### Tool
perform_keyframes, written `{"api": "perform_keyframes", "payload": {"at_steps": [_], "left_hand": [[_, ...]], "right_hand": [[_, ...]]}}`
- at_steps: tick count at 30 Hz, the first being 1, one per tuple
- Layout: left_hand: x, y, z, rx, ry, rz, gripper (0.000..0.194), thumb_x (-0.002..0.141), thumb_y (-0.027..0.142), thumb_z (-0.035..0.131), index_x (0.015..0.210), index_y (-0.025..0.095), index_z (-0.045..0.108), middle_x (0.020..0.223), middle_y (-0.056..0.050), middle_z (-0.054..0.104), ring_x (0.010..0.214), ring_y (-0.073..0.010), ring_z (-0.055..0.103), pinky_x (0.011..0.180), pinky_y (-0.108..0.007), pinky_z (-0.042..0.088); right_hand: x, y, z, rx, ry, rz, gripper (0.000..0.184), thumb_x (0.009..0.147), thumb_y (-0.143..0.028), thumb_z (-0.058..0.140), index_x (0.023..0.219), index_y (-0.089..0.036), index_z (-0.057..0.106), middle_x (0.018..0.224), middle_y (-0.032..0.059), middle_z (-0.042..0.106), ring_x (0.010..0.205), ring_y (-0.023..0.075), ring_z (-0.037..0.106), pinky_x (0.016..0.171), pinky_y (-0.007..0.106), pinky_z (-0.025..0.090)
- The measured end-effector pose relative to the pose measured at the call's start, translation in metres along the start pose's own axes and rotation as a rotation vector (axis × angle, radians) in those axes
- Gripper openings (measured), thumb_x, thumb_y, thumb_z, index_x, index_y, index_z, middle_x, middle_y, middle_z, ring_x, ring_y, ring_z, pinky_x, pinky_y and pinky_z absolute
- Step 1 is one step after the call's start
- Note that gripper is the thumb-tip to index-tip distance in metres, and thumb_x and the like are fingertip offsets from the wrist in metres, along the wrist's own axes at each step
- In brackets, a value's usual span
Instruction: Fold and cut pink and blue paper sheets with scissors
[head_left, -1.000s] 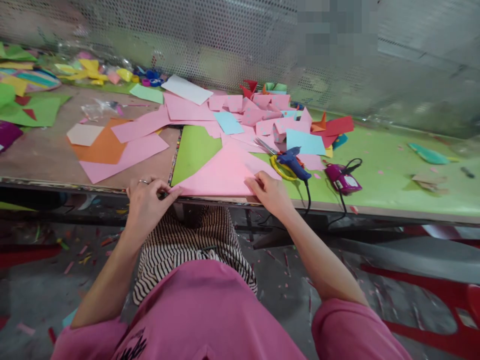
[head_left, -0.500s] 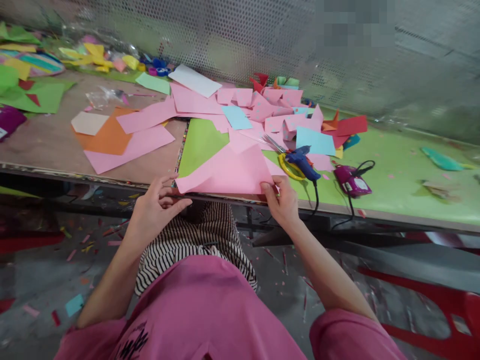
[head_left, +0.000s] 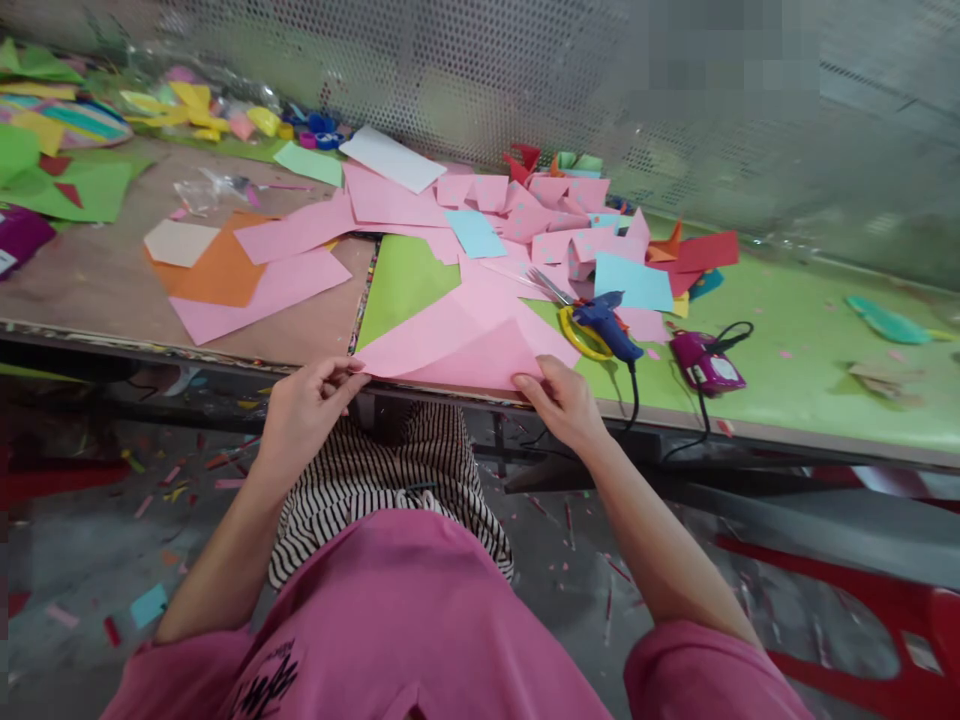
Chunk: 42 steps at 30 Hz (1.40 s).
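A sheet of pink paper (head_left: 472, 350) lies at the table's front edge, its near part folded over and slightly raised. My left hand (head_left: 307, 402) pinches its left corner between thumb and fingers. At the right end of the fold, my right hand (head_left: 564, 400) grips the paper, thumb on top and fingers behind. Just beyond the right hand are scissors (head_left: 583, 335) with yellow handles and a blue glue gun (head_left: 609, 322) lying over them. More pink paper pieces (head_left: 397, 198) are spread behind the sheet.
A purple box with a cord (head_left: 707, 362) sits right of the glue gun. Light blue paper (head_left: 634, 282), orange paper (head_left: 214, 268) and red paper (head_left: 701, 252) lie about. A perforated metal panel (head_left: 465, 80) stands behind the table. Scraps litter the floor; a red chair (head_left: 862, 610) is at lower right.
My left hand has closed its fingers on the paper's left corner. The folded part now lies lower, with more of the sheet beneath showing at the right. My right hand has shifted slightly left.
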<state>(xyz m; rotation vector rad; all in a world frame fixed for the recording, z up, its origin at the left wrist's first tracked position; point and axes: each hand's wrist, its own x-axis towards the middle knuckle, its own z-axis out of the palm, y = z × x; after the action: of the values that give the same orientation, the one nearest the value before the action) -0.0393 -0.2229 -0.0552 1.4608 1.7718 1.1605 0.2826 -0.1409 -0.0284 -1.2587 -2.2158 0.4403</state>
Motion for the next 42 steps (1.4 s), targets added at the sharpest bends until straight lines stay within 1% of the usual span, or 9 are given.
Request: {"api": "perform_keyframes", "payload": {"at_steps": [4, 13, 16, 22, 26, 31, 35, 38, 42], "left_hand": [[0.002, -0.001, 0.005, 0.217, 0.100, 0.093, 0.035, 0.094, 0.051, 0.058, 0.093, 0.021, 0.077, 0.083, -0.002, 0.077, 0.065, -0.0156, 0.066, 0.067, -0.027, 0.048], [0.008, 0.005, 0.011, 0.606, 0.197, 0.212, 0.043, 0.103, 0.052, 0.043, 0.092, 0.020, 0.069, 0.091, -0.007, 0.073, 0.088, -0.0238, 0.067, 0.065, -0.030, 0.042], [0.013, 0.008, 0.010, 0.672, 0.168, 0.240, 0.044, 0.105, 0.049, 0.038, 0.090, 0.020, 0.067, 0.093, -0.010, 0.071, 0.092, -0.0262, 0.065, 0.072, -0.032, 0.045], [0.020, 0.018, 0.009, 0.746, 0.087, 0.181, 0.027, 0.099, 0.039, 0.054, 0.086, 0.019, 0.068, 0.093, -0.012, 0.070, 0.097, -0.0305, 0.063, 0.081, -0.038, 0.048], [0.022, 0.018, 0.008, 0.758, 0.106, 0.172, 0.026, 0.097, 0.038, 0.057, 0.087, 0.018, 0.070, 0.090, -0.012, 0.070, 0.096, -0.0309, 0.064, 0.084, -0.040, 0.049], [0.021, 0.020, 0.016, 0.698, 0.115, 0.455, 0.031, 0.104, 0.026, 0.045, 0.121, 0.021, 0.070, 0.123, -0.010, 0.075, 0.108, -0.0287, 0.068, 0.098, -0.045, 0.046], [0.019, 0.030, 0.033, 0.631, 0.022, 0.672, 0.033, 0.105, 0.029, 0.045, 0.128, 0.019, 0.068, 0.136, -0.010, 0.070, 0.129, -0.0276, 0.063, 0.112, -0.047, 0.041], [0.018, 0.034, 0.044, 0.630, -0.083, 0.705, 0.036, 0.102, 0.035, 0.053, 0.132, 0.018, 0.066, 0.139, -0.012, 0.068, 0.131, -0.0286, 0.062, 0.113, -0.046, 0.044], [0.017, 0.031, 0.048, 0.651, -0.106, 0.696, 0.045, 0.101, 0.039, 0.054, 0.135, 0.012, 0.064, 0.138, -0.017, 0.067, 0.130, -0.0299, 0.063, 0.111, -0.045, 0.048]], "right_hand": [[0.009, -0.009, 0.002, -0.059, 0.005, 0.132, 0.051, 0.096, -0.062, 0.048, 0.064, -0.026, 0.029, 0.057, -0.0053, 0.032, 0.055, 0.0133, 0.033, 0.058, 0.031, 0.028], [0.021, -0.018, 0.003, -0.184, -0.047, 0.297, 0.043, 0.092, -0.053, 0.049, 0.064, -0.026, 0.031, 0.057, -0.0036, 0.038, 0.055, 0.0149, 0.036, 0.060, 0.031, 0.026], [0.027, -0.020, 0.000, -0.233, -0.091, 0.331, 0.043, 0.091, -0.055, 0.049, 0.064, -0.026, 0.032, 0.057, -0.0027, 0.039, 0.056, 0.0157, 0.038, 0.061, 0.031, 0.027], [0.036, -0.022, -0.002, -0.313, -0.143, 0.364, 0.038, 0.089, -0.054, 0.048, 0.067, -0.025, 0.042, 0.062, 0.0014, 0.051, 0.061, 0.0185, 0.047, 0.062, 0.031, 0.029], [0.036, -0.019, 0.002, -0.358, -0.138, 0.378, 0.032, 0.089, -0.052, 0.047, 0.077, -0.023, 0.053, 0.070, 0.0054, 0.061, 0.067, 0.0212, 0.053, 0.063, 0.032, 0.031], [0.038, -0.018, 0.003, -0.400, -0.160, 0.358, 0.032, 0.090, -0.052, 0.047, 0.082, -0.022, 0.058, 0.075, 0.0088, 0.067, 0.072, 0.0234, 0.057, 0.063, 0.032, 0.031], [0.040, -0.016, 0.001, -0.412, -0.177, 0.335, 0.030, 0.090, -0.051, 0.051, 0.082, -0.023, 0.058, 0.079, 0.0094, 0.069, 0.073, 0.0242, 0.059, 0.063, 0.032, 0.031], [0.042, -0.015, -0.001, -0.402, -0.185, 0.322, 0.030, 0.091, -0.051, 0.052, 0.080, -0.023, 0.057, 0.079, 0.0089, 0.069, 0.073, 0.0235, 0.060, 0.062, 0.032, 0.031], [0.045, -0.015, -0.002, -0.400, -0.222, 0.343, 0.033, 0.092, -0.051, 0.051, 0.076, -0.023, 0.053, 0.076, 0.0083, 0.067, 0.072, 0.0224, 0.059, 0.060, 0.031, 0.030]]}}
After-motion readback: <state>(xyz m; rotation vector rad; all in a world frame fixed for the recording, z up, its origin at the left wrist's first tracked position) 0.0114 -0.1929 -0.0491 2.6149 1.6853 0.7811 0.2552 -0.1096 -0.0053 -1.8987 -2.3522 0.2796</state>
